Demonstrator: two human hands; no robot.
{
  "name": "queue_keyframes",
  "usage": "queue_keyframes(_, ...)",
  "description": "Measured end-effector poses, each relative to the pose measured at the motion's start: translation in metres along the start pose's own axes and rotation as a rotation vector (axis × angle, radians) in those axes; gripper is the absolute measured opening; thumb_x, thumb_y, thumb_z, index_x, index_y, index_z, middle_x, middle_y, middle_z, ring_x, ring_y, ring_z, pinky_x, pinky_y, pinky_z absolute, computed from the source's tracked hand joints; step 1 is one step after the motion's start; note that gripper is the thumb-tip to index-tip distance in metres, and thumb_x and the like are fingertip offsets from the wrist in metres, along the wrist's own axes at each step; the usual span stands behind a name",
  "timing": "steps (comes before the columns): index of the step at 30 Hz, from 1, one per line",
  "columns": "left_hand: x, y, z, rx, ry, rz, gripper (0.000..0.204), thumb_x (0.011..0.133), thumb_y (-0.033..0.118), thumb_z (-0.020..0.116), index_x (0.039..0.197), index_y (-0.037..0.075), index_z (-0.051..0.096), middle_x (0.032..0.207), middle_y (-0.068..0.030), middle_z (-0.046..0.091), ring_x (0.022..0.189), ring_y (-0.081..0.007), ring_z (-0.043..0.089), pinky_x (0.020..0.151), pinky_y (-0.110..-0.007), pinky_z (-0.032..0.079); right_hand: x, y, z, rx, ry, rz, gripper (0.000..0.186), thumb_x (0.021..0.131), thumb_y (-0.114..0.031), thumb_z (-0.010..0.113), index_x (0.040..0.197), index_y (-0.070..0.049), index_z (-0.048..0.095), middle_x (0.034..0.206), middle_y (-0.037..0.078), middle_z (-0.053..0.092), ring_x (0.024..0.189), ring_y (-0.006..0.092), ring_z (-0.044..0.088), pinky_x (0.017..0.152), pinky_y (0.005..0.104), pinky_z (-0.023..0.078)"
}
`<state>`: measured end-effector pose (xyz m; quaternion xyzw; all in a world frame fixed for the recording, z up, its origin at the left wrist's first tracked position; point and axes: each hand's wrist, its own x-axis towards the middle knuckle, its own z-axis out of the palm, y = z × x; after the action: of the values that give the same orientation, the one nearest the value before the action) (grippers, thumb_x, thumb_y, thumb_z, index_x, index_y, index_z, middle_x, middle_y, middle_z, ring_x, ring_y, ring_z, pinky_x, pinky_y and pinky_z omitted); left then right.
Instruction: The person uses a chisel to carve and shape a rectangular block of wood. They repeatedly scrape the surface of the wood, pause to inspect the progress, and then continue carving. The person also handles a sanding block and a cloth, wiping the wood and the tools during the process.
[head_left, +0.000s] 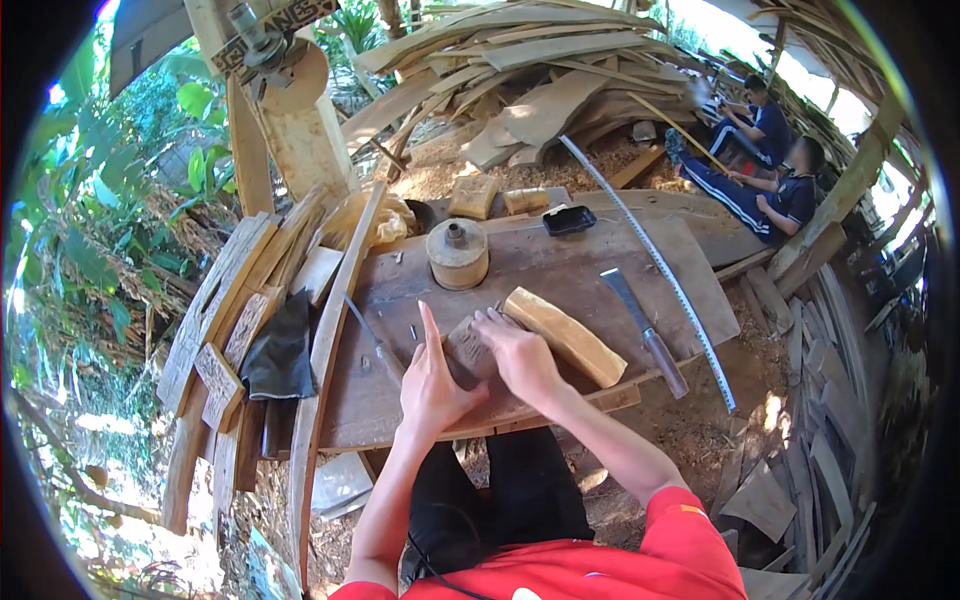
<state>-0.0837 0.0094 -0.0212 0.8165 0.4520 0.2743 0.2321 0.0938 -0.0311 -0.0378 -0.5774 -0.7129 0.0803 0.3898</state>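
Note:
A brown-grey block (pixel 464 350) lies near the front edge of the wooden workbench (pixel 400 300). My right hand (pixel 520 358) has its fingers bent over the block's top and right side. At its left edge is my left hand (pixel 435 385), index finger pointing up and thumb spread along the near side; its other fingers are partly hidden. To the right, a yellowish wood block (pixel 566 337) lies at a slant. A thin pointed tool (pixel 375 338) rests left of my left hand. A broad-bladed knife (pixel 645 333) with a wooden handle lies on the right.
A round wooden piece with a metal top (pixel 457 254) stands mid-bench. Behind it are a black tray (pixel 569 220) and small wood blocks (pixel 473 197). A long saw blade (pixel 650 260) overhangs the right edge. Planks (pixel 335 340) line the left; people (pixel 755 180) sit at back right.

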Motion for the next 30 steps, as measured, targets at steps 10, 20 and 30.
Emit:
queue_keyframes(10,-0.005,-0.011,0.002,-0.029,-0.011,0.085,0.153,0.061,0.03,0.093,0.164,-0.008,-0.013,0.114,-0.0242,0.071,0.105,-0.0403,0.067,0.095,-0.045,0.056,-0.011,-0.019,0.012,0.016,-0.038,-0.146,0.033,0.093,-0.004,0.063,0.124,0.001,0.073,0.13,0.021,0.072,0.129,0.0352,0.066,0.109,0.0429,0.055)
queue_keyframes(20,-0.008,-0.002,0.0,0.039,0.038,0.061,0.148,0.061,0.029,0.092,0.163,-0.014,-0.007,0.107,-0.0217,0.071,0.098,-0.038,0.068,0.089,-0.044,0.057,0.004,-0.003,0.013,-0.003,-0.02,-0.125,0.034,0.095,-0.006,0.061,0.127,0.002,0.071,0.133,0.024,0.07,0.129,0.0369,0.066,0.109,0.0459,0.055)
queue_keyframes(30,-0.004,0.002,-0.003,-0.017,0.007,0.041,0.15,0.064,0.035,0.094,0.164,-0.011,-0.009,0.109,-0.0234,0.07,0.098,-0.0381,0.068,0.092,-0.044,0.056,-0.008,-0.012,0.005,0.029,-0.013,-0.055,0.026,0.097,-0.004,0.063,0.12,0.002,0.074,0.126,0.021,0.074,0.129,0.0354,0.067,0.108,0.0445,0.055)
